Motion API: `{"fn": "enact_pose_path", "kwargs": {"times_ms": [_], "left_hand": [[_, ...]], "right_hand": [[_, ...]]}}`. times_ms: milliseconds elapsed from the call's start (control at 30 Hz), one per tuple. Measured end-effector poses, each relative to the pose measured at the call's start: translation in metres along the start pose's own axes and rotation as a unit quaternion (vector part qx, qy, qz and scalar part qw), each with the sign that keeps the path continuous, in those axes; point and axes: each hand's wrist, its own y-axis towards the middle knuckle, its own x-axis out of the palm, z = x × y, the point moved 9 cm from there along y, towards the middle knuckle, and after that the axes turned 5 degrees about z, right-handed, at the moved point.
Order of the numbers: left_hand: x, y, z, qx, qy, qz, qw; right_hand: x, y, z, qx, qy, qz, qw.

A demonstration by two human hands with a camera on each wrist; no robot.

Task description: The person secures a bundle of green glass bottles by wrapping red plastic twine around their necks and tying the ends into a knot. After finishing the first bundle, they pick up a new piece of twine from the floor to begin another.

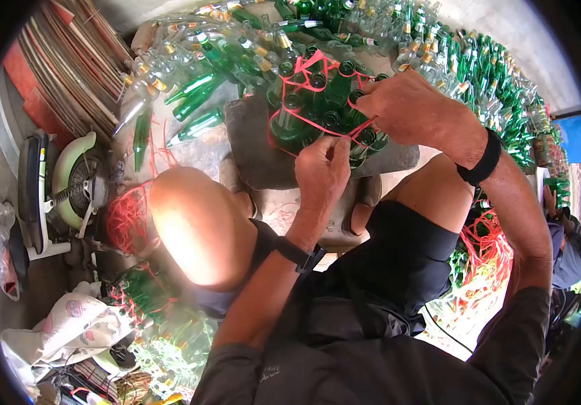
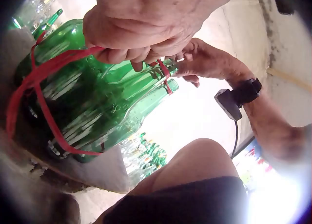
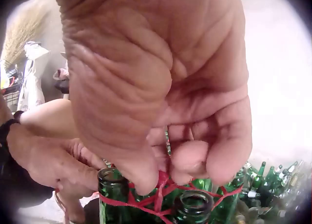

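A bundle of green glass bottles [image 1: 290, 128] stands upright on a dark slab [image 1: 253, 145], between the person's knees. Red plastic string [image 1: 314, 125] loops around the necks and lower sides of the bottles. On the near side, my left hand [image 1: 321, 172] pinches the string; in the left wrist view a strand [image 2: 53, 70] runs from its curled fingers down the bottles. My right hand [image 1: 415, 108] is over the bundle's right side. In the right wrist view, its thumb and fingers [image 3: 187, 155] pinch the string [image 3: 158, 199] just above the bottle mouths [image 3: 194, 202].
Loose green and clear bottles [image 1: 199, 125] lie on the floor to the left, with a large pile [image 1: 452, 61] behind and right. Tangled red string [image 1: 128, 219] lies near a wheel [image 1: 77, 179]. More string [image 1: 489, 243] is at right. Another person [image 1: 567, 243] is at the far right.
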Motion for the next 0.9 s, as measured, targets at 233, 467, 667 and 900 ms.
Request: {"fn": "enact_pose_path", "kwargs": {"times_ms": [233, 467, 667, 900], "left_hand": [[0.000, 0.001, 0.005, 0.021, -0.009, 0.015, 1.000], [0.004, -0.003, 0.002, 0.009, -0.044, 0.002, 0.999], [0.004, -0.004, 0.000, 0.017, 0.017, -0.007, 1.000], [0.008, -0.006, -0.001, 0.016, -0.004, -0.014, 1.000]], "right_hand": [[-0.002, -0.005, 0.024, 0.039, 0.027, 0.033, 0.998], [-0.004, -0.003, 0.039, 0.021, 0.056, 0.100, 0.993], [0.003, 0.003, 0.047, 0.039, 0.103, 0.124, 0.986], [0.005, 0.005, 0.054, 0.083, 0.174, 0.091, 0.977]]}}
